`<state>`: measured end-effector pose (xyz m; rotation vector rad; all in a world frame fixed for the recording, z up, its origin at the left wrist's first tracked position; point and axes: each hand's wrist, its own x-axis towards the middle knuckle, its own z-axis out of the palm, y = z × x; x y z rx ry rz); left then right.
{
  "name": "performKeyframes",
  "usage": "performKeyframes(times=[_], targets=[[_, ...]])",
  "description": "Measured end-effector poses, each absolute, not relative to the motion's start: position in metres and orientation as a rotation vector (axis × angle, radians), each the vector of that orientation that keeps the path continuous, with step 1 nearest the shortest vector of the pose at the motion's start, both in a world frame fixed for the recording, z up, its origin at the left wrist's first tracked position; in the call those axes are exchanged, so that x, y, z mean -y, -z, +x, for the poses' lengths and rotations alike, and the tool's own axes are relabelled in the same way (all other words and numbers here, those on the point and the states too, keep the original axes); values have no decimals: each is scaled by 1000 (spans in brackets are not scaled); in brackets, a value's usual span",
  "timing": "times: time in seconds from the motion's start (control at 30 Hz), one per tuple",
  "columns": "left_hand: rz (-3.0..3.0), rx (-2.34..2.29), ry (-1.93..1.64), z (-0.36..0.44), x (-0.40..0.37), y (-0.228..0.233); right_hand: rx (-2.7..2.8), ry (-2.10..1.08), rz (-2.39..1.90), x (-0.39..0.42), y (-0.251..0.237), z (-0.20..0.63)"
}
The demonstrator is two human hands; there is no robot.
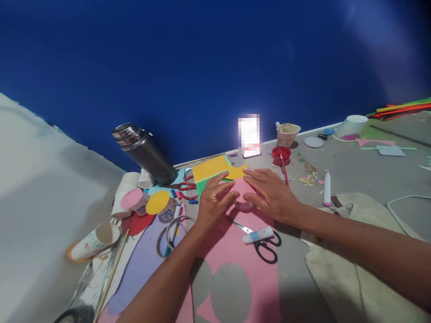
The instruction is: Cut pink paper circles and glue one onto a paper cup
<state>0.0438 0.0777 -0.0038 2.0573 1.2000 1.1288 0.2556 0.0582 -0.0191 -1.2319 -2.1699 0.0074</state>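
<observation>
Deep blue wall fills the upper half of the frame; below it runs a grey work surface (pixel 353 175) strewn with craft goods. Count: two pairs of scissors, one black-handled (pixel 266 246) at lower centre, one red-handled (pixel 183 186) left of centre; one steel flask (pixel 144 152) lying tilted at centre left; one glue stick (pixel 258 235) resting on the black scissors; one red pot (pixel 281 154) and one patterned paper cup (pixel 287 133) at upper centre; one white marker (pixel 327 188) at right.

Both hands meet at the centre of the frame over a small cup (pixel 244 204) capped by a pink paper disc (pixel 239 187). Left hand (pixel 212 202) has its fingers loosely curled, tips pressing the disc's left edge. Right hand (pixel 269 190) lies fairly flat, fingers spread over the disc's right edge. Neither hand has closed around anything. Cup stands on a large pink sheet (pixel 242 273), which shows two round cut-outs near the lower edge. Yellow paper (pixel 212 168) lies just beyond the fingertips.
</observation>
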Motion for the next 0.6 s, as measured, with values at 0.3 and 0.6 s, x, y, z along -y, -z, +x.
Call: performKeyframes(times=[0.3,0.6], targets=[[2272,-1147,-942,43,-80,6,2223,-53,-1187,-62,18,257],[2253,-1118,-890,41,-81,3,2173,-30,-1034,-64,13,262]])
